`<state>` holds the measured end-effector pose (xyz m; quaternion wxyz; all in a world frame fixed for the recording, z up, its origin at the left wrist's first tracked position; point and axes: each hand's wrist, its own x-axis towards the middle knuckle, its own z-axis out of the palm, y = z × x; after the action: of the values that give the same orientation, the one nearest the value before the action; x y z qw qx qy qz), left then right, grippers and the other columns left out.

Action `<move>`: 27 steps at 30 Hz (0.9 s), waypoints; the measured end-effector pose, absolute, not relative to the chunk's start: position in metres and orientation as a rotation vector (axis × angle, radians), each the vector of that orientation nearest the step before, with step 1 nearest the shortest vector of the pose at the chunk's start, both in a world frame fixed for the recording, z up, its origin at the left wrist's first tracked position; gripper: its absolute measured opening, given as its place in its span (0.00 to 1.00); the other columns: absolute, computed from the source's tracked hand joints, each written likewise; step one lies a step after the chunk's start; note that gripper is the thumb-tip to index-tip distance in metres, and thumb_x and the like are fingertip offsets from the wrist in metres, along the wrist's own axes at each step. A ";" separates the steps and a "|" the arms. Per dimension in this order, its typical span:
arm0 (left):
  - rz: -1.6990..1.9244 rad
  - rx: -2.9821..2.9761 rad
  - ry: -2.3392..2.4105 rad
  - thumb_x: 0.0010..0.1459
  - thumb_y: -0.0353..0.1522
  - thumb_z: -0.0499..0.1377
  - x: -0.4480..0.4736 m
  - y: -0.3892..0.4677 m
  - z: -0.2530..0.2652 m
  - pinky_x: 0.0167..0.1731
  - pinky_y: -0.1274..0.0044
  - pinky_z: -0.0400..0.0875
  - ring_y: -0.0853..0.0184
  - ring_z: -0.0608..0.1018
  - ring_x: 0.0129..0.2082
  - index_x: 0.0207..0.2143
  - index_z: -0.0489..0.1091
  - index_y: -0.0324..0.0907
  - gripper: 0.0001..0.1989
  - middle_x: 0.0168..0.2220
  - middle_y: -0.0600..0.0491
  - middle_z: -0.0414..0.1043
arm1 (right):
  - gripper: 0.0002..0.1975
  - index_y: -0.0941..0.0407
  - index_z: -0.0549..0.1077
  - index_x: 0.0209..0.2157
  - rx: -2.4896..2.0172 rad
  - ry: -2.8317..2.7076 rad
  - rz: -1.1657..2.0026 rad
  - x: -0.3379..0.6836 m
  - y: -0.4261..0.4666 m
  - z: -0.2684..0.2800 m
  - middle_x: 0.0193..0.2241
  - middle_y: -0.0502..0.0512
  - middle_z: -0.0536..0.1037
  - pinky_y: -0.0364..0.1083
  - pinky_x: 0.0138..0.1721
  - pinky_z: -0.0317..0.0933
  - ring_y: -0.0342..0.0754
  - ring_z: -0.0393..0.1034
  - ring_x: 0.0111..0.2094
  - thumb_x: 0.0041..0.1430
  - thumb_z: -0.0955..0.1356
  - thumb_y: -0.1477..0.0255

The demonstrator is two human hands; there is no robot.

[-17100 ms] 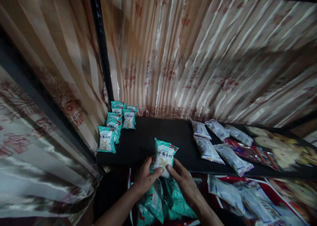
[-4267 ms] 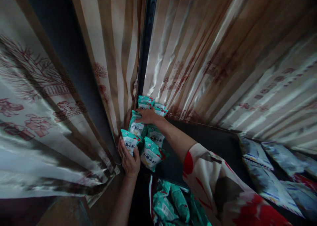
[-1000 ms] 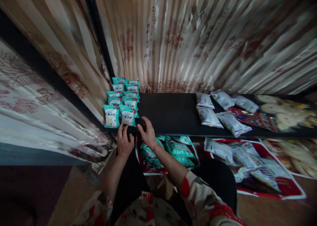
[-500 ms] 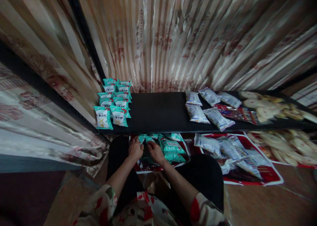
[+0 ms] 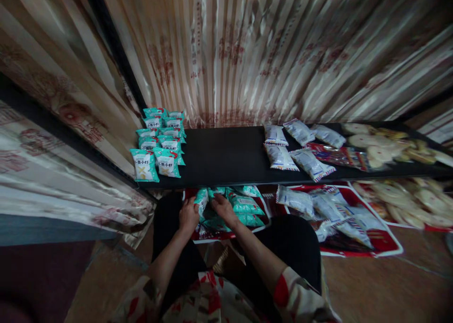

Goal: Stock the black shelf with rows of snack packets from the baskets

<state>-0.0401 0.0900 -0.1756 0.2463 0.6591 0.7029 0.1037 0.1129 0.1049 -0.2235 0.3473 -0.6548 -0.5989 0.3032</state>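
Both hands have dropped from the shelf front, where they sat a second ago, to the red box [image 5: 208, 241] below it. Teal packet [image 5: 201, 203] is the thing in play: lower centre of the frame, just left of the middle, inside that box, roughly upright. Looks light, soft-walled, puffed with air; film probably a bit slippery, contents likely crumbly, so no hard squeeze. Best hold, I'd judge: flat of the fingers on both side edges, or a pinch on the crimped end seal.

Left hand [image 5: 188, 217] lies along the packet's left side, fingers bent and touching it; can't tell if they actually grip. Right hand [image 5: 224, 210] is just right of it, fingers half bent, tips down among the teal stock; hold can't be told.

Further out: more loose teal packets [image 5: 245, 205] right of the right hand, same box. Up on the dark shelf [image 5: 222, 155], left of centre, two columns of teal packets stand face out [image 5: 143, 166]. White-and-blue packets [image 5: 281, 157] lie right of centre, red packet [image 5: 331, 154] beside them. Printed curtain [image 5: 226, 58] fills the upper frame.
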 end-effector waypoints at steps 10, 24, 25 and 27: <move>0.267 2.022 1.567 0.55 0.27 0.54 -0.055 0.073 -0.115 0.45 0.77 0.66 0.65 0.75 0.45 0.45 0.71 0.49 0.16 0.47 0.53 0.73 | 0.26 0.54 0.68 0.53 -1.456 -2.043 0.541 0.132 0.072 -0.163 0.58 0.59 0.64 0.61 0.57 0.54 0.57 0.52 0.61 0.50 0.67 0.76; 0.196 2.315 1.272 0.58 0.32 0.53 -0.041 0.112 -0.034 0.44 0.76 0.66 0.64 0.75 0.44 0.48 0.66 0.50 0.15 0.43 0.56 0.74 | 0.25 0.52 0.69 0.52 -1.311 -1.900 1.281 0.168 0.071 -0.096 0.46 0.55 0.76 0.51 0.48 0.64 0.55 0.71 0.46 0.52 0.69 0.62; 0.204 2.337 1.273 0.58 0.32 0.53 -0.037 0.116 -0.034 0.45 0.75 0.66 0.64 0.75 0.44 0.48 0.66 0.50 0.15 0.43 0.56 0.74 | 0.24 0.53 0.70 0.51 -1.348 -1.871 1.262 0.168 0.075 -0.095 0.44 0.55 0.77 0.50 0.47 0.64 0.55 0.72 0.45 0.52 0.69 0.62; 0.223 2.379 1.293 0.58 0.32 0.52 -0.029 0.123 -0.033 0.45 0.74 0.66 0.64 0.75 0.44 0.49 0.65 0.50 0.16 0.44 0.55 0.74 | 0.23 0.55 0.71 0.49 -1.415 -1.807 1.203 0.167 0.082 -0.092 0.41 0.55 0.78 0.50 0.45 0.65 0.55 0.72 0.43 0.52 0.68 0.62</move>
<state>-0.0290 0.1234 -0.0328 0.2106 0.8560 0.4653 0.0804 0.1671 0.0822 -0.0919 0.2719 -0.5255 -0.6711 0.4467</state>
